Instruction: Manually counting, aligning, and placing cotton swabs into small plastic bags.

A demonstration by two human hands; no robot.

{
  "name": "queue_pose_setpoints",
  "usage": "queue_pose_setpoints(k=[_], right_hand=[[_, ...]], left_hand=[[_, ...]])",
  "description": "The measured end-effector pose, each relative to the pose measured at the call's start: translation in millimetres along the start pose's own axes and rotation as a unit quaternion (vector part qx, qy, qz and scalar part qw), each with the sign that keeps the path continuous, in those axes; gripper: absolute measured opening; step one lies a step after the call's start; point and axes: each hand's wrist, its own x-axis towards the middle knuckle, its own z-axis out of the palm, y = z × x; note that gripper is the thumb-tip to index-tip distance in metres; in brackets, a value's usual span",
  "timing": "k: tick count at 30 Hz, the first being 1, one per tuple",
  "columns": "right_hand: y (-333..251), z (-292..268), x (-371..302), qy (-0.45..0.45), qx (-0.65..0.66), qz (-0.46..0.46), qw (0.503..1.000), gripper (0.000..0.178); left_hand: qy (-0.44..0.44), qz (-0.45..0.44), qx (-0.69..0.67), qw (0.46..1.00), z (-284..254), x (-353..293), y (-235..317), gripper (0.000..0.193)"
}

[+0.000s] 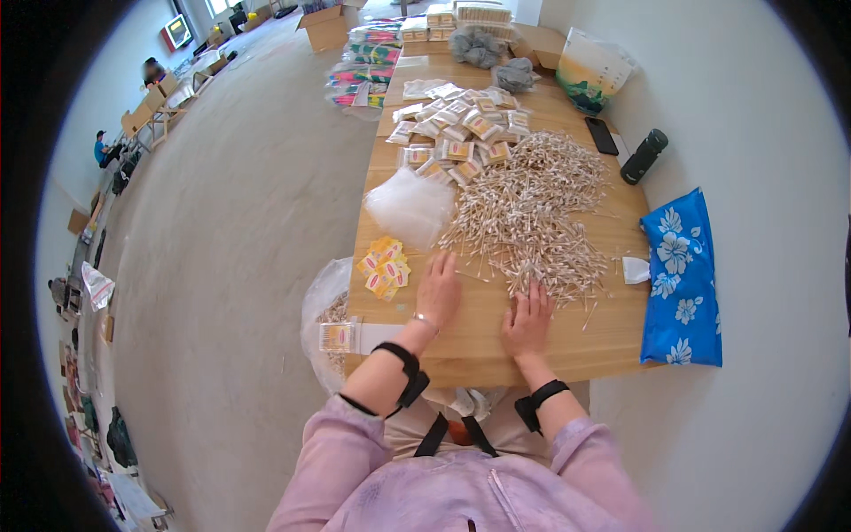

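Observation:
A large heap of loose cotton swabs point(532, 199) spreads over the wooden table point(612, 328). My right hand point(527, 321) lies at the heap's near edge, fingers stretched out and touching swabs. To its left, my left hand point(437, 288) rests by the heap's near-left edge, its fingers extended and close together; nothing shows in it. Small yellow-and-orange cards point(385, 269) lie loose just left of that hand. Beyond them is a stack of clear plastic bags point(410, 206). A filled swab packet point(338, 337) sits at the table's near-left edge, beside a white strip point(379, 336).
Filled swab packets point(459, 151) are piled behind the heap. A blue floral pouch point(681, 277), black bottle point(644, 157) and phone point(601, 136) line the right side by the wall. A plastic sack of swabs point(321, 301) hangs at the left edge.

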Motion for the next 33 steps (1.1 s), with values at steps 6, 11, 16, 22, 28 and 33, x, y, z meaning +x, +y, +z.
queue_pose_setpoints(k=[6,11,16,22,28,33], right_hand=[[-9.2,-4.0,4.7,0.01,0.009,0.033,0.999,0.048],[-8.4,-3.5,4.5,0.008,0.016,0.061,0.998,0.049],[-5.1,-0.1,4.3,0.031,0.031,0.064,0.997,0.046],[-6.2,-1.8,3.1,0.05,-0.004,0.09,0.995,0.044],[-3.6,3.4,3.0,0.065,0.015,0.129,0.989,0.031],[-6.2,2.1,2.4,0.069,0.027,0.113,0.991,0.021]], left_hand=[[-0.05,-0.062,-0.041,0.996,27.6,48.5,-17.4,0.041],[-0.008,-0.036,-0.06,0.998,31.0,18.4,-4.0,0.018],[-0.016,0.001,-0.121,0.993,15.8,-33.4,11.9,0.011],[0.004,-0.037,-0.133,0.99,1.6,-26.1,14.9,0.025],[-0.048,-0.083,-0.074,0.993,10.9,4.7,7.2,0.03],[-0.085,-0.092,-0.164,0.978,4.6,-22.0,-13.8,0.023]])
